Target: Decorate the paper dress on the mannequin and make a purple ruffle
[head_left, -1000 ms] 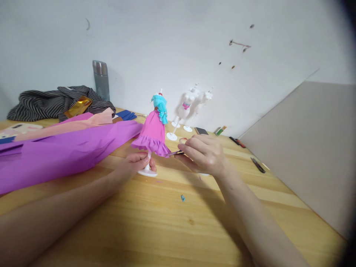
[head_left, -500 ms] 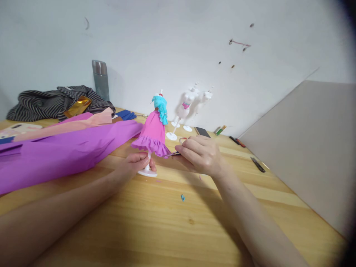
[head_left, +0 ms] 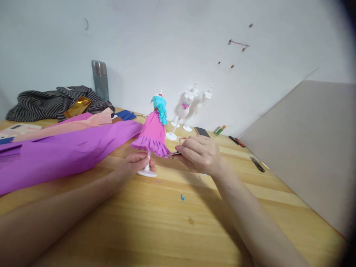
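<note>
A small dress-form mannequin [head_left: 160, 93] wears a turquoise crepe-paper top [head_left: 159, 102] with a bow and a pink skirt [head_left: 152, 126] ending in a purple ruffle [head_left: 148, 145]. My left hand [head_left: 139, 161] is closed around the white stand [head_left: 147, 172] under the skirt, near its round base. In my right hand [head_left: 198, 154] is a pair of small scissors [head_left: 182, 141], mostly covered by the fingers. One handle ring shows above the fingers, and the thin blades point left to the ruffle's lower right edge. Whether they are cutting paper I cannot tell.
Two white mannequins [head_left: 187, 100] stand by the wall, beside a dark phone [head_left: 202, 132]. Purple crepe paper [head_left: 72, 152], a striped cloth [head_left: 36, 104] and a grey bottle [head_left: 100, 83] are at left. A utility knife [head_left: 257, 164] lies right; a turquoise scrap [head_left: 182, 197] lies in front.
</note>
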